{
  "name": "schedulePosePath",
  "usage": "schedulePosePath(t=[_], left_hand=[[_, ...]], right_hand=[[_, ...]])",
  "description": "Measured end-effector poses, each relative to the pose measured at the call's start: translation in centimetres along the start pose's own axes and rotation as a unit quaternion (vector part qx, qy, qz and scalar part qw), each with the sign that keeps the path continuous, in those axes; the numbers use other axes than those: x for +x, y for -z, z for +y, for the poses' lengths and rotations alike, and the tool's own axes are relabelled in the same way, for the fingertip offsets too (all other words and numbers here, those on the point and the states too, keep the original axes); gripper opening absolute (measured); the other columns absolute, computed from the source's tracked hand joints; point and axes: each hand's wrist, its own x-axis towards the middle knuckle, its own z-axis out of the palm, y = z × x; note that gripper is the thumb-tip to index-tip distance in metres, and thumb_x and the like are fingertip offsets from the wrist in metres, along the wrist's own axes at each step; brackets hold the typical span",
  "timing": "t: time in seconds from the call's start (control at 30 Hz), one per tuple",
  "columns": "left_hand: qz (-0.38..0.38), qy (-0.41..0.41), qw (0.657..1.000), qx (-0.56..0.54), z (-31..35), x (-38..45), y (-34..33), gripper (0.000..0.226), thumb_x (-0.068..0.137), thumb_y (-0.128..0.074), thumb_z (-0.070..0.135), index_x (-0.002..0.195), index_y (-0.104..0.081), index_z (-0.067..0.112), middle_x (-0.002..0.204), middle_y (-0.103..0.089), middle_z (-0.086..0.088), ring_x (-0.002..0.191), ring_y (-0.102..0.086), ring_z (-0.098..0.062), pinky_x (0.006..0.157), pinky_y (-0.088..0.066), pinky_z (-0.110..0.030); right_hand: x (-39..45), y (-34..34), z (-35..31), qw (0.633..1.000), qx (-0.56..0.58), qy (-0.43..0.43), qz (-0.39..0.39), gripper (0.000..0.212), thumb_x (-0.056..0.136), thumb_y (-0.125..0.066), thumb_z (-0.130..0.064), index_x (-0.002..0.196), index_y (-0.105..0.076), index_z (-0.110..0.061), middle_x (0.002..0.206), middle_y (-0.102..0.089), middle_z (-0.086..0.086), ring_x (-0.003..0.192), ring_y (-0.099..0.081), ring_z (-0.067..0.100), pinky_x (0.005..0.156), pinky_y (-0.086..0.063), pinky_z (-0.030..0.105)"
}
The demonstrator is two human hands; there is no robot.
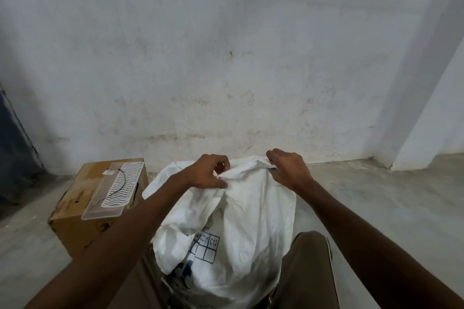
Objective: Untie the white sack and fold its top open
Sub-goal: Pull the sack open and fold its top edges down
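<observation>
Standing on the floor between the person's knees, the white sack looks soft and crumply, best taken at its gathered neck, where the left hand and right hand pinch the cloth, though any tie seems hidden.

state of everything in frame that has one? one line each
white sack: upright between the person's knees, top bunched, not folded open; tie not visible.
left hand: pinches the gathered sack top.
right hand: grips the sack's top edge.
cardboard box: closed, on the floor left of the sack.
clear plastic tray: lies flat on the box, a thin black cord across it.
</observation>
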Motion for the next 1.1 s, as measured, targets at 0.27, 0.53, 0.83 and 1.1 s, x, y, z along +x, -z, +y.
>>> schedulePosePath(t=[0.27, 0.53, 0.83, 1.1], left_hand=[[0.136, -0.098, 0.98, 0.107, -0.2, -1.4, -0.7, 0.025, 0.073, -0.067, 0.006, 0.081, -0.05, 0.022, 0.081, -0.045, 0.007, 0.067, -0.048, -0.018, 0.058, -0.04, -0.034], [0.151, -0.245, 0.918, 0.273, 0.2, -1.0, -2.6, 0.045, 0.059, -0.071, -0.013, 0.096, -0.064, 0.011, 0.085, -0.054, -0.006, 0.069, -0.048, -0.022, 0.051, -0.035, -0.031], [0.054, 0.017, 0.998, -0.025, -1.5, -2.6, -1.3, 0.05, 0.066, -0.089, 0.045, 0.108, -0.07, 0.026, 0.1, -0.07, 0.013, 0.08, -0.067, -0.006, 0.071, -0.054, -0.02], [0.123, -0.033, 0.989, 0.074, -1.0, -2.6, -1.3, 0.021, 0.065, -0.069, 0.013, 0.07, -0.05, 0.02, 0.063, -0.049, 0.009, 0.059, -0.049, -0.015, 0.056, -0.045, -0.039]], right_hand=[[-0.4, -0.7, -1.3, 0.998, -0.031, 0.044, 0.04, 0.044, 0.054, -0.071, -0.008, 0.094, -0.055, -0.018, 0.083, -0.057, -0.001, 0.066, -0.057, 0.025, 0.056, -0.032, 0.03], [0.9, -1.6, -5.8, 0.988, 0.134, 0.056, -0.053, 0.033, 0.072, -0.069, -0.03, 0.101, -0.054, -0.023, 0.087, -0.06, -0.008, 0.074, -0.057, 0.016, 0.069, -0.052, 0.039], [0.4, -3.2, -6.2, 0.994, 0.069, 0.074, 0.034, 0.04, 0.049, -0.064, 0.004, 0.082, -0.051, -0.015, 0.068, -0.054, -0.001, 0.056, -0.053, 0.023, 0.042, -0.038, 0.034], [0.9, -1.8, -6.0, 0.979, 0.177, 0.054, -0.089, 0.061, 0.056, -0.072, -0.056, 0.108, -0.049, -0.034, 0.102, -0.051, -0.015, 0.079, -0.054, 0.005, 0.071, -0.043, 0.029]])
